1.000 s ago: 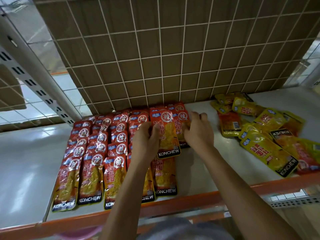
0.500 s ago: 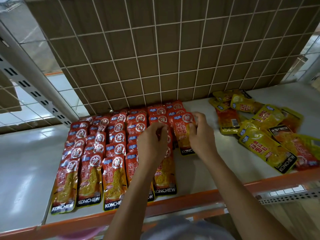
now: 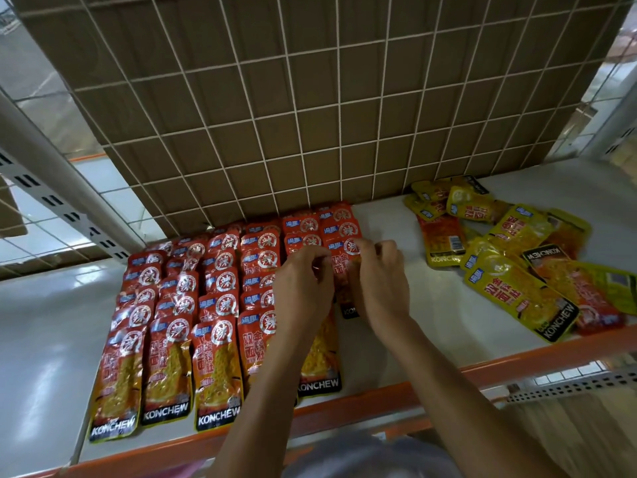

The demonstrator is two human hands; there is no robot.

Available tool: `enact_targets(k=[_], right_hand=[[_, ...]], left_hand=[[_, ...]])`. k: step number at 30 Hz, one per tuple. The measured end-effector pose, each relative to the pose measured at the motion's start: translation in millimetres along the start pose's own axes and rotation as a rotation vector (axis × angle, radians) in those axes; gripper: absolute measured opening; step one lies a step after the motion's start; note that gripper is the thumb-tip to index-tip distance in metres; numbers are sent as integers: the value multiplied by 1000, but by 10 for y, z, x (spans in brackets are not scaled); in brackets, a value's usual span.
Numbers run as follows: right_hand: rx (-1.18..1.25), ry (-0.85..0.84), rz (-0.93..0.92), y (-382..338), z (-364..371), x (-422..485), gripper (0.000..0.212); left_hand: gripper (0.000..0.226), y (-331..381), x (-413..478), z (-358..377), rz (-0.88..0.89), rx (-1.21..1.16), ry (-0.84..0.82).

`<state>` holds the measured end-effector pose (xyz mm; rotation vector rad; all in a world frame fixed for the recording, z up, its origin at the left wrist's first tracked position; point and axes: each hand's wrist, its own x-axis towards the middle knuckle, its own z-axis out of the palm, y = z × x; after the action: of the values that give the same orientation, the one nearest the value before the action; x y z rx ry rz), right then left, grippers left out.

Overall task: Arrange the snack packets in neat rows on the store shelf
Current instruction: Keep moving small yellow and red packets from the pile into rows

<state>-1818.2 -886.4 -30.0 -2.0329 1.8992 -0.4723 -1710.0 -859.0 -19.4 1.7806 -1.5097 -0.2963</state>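
Observation:
Red KONCHEW snack packets (image 3: 179, 339) lie in several overlapping rows on the white shelf (image 3: 431, 326), left of centre. Both hands work on the rightmost red packet (image 3: 343, 267), which lies at the right end of the rows. My left hand (image 3: 305, 288) pinches its left edge with curled fingers. My right hand (image 3: 381, 281) curls its fingers round the right edge. The packet's lower part is hidden behind my hands; only its black bottom corner shows. A loose heap of yellow packets (image 3: 510, 260) lies at the right of the shelf.
A white wire grid (image 3: 310, 108) backed by brown cardboard stands right behind the packets. The shelf's orange front rail (image 3: 482, 370) runs along the near edge. A white slotted upright (image 3: 58, 194) slants at the left. Bare shelf separates the red rows from the yellow heap.
The packet held in both hands has moved from the fifth row to the right end of the rows, and now sits lower there. Both hands followed it.

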Motion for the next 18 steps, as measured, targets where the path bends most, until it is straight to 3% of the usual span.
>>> enact_targets(k=[6,10,14,18], right_hand=[[88,104,-1,281,-303,-40,42],[77,220,92,687,-560,-57,37],[-2,191,196,1092,-808,-108,48],[-101,26,162,1467,-889,-118,78]], left_hand=[[15,181,45,144,85,11,-36],[17,353,62,386,154,13,-130],[32,665,53,667,224,23,-290],[43,925,62,973,302,91,-435]])
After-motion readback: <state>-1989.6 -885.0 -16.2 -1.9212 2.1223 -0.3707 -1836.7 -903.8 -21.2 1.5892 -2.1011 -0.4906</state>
